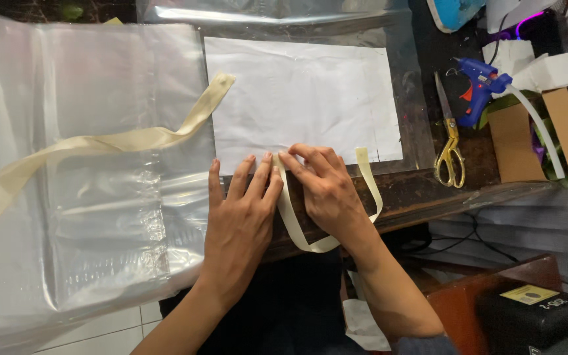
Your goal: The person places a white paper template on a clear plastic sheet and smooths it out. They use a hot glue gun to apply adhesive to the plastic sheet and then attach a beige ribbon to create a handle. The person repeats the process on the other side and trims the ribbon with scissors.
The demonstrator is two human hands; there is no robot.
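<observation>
Cream ribbon (297,227) looped off table edge, apparently pinned by fingers (295,162)

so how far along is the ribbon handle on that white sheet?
Done: one end of the short cream ribbon loop lies on the white sheet's lower edge. In hand: left hand and right hand press the loop's other end at that edge. Left: the long cream ribbon lies loose on the clear plastic; glue gun and scissors sit aside.

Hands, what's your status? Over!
Left hand and right hand both press a cream ribbon onto white paper. Scissors aside, nothing blocking.
</observation>
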